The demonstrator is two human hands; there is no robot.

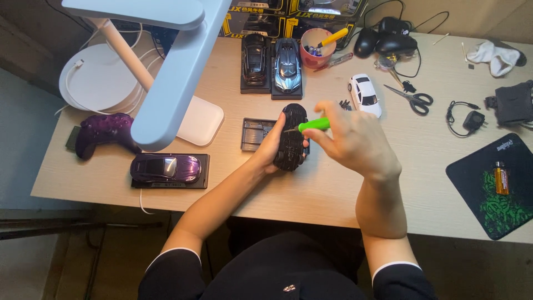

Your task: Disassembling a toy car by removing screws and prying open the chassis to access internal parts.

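Observation:
My left hand [273, 145] grips a black model car [292, 136], held upside down just above the desk with its underside facing up. My right hand [355, 141] holds a small screwdriver with a green handle [314, 124]; its metal tip points left onto the car's underside. A black display base [255, 133] lies flat on the desk just left of the car, partly hidden by my left hand.
A purple model car on a base [166, 168] sits at the left, with a purple game controller [102, 133] beyond it. Two dark model cars [272, 64], a pink cup [317, 49], a white model car [365, 94], scissors [413, 99], a white lamp [166, 72] and a black-green mat [497, 186] surround the work spot.

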